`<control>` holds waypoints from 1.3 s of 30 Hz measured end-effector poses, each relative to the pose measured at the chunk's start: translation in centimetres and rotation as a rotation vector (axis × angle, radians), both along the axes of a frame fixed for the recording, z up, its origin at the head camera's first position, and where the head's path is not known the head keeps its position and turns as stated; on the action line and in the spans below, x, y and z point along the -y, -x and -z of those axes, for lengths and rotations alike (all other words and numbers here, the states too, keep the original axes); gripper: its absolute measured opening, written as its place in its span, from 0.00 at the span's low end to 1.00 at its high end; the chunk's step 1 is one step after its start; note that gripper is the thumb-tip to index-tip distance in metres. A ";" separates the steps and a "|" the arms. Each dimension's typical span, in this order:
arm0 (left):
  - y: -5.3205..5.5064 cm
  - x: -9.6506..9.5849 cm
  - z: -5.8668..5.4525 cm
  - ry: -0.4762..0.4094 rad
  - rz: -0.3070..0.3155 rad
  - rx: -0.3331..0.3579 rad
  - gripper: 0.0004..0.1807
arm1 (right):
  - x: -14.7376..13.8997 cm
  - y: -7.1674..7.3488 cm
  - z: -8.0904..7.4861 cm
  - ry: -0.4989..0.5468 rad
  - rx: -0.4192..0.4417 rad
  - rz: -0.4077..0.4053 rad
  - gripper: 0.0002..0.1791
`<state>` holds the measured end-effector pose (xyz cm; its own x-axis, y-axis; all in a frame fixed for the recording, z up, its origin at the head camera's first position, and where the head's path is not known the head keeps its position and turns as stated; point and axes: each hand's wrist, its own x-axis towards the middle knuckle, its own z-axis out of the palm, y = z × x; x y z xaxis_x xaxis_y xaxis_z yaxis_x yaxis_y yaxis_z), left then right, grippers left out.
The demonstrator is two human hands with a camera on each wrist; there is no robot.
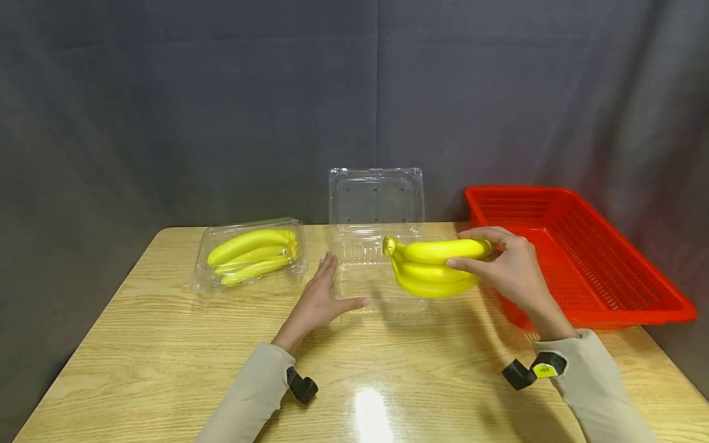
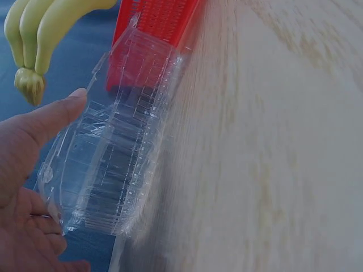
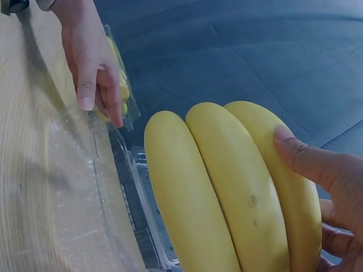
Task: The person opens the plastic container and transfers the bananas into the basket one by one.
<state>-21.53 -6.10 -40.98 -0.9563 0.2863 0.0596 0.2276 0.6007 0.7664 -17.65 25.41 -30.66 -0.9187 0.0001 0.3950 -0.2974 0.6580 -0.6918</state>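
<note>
My right hand (image 1: 506, 261) grips a bunch of yellow bananas (image 1: 437, 271) by the end away from the stem, thumb on the near side. The bunch is held over the right part of a clear plastic clamshell box (image 1: 354, 280), its lid (image 1: 376, 197) standing up at the back. In the right wrist view three bananas (image 3: 227, 187) lie side by side against the thumb. My left hand (image 1: 321, 301) is at the box's left side, fingers straight and thumb spread along the near rim. In the left wrist view the box (image 2: 113, 147) is beside the thumb, its inside holding nothing.
A closed clear box (image 1: 202, 271) with bananas in it lies at the back left of the wooden table (image 1: 183, 363). To the right stands a red plastic basket (image 1: 626, 246), reaching past the table's right edge. Grey cloth (image 1: 266, 111) hangs behind.
</note>
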 end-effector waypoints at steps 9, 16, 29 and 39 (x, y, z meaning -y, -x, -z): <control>0.1 0.0 -0.1 0.087 0.043 -0.045 0.63 | -1.4 -0.9 -0.8 -0.012 -0.007 0.047 0.27; 0.1 0.0 0.0 0.129 0.072 -0.036 0.63 | -2.8 -1.6 -1.1 -0.005 -0.003 0.087 0.27; 0.0 0.1 0.0 0.169 0.094 -0.055 0.63 | -5.4 -3.0 -1.4 -0.036 0.001 0.143 0.27; 0.0 -0.1 0.2 0.143 0.099 -0.050 0.64 | -7.5 -3.8 -1.5 -0.026 0.051 0.193 0.28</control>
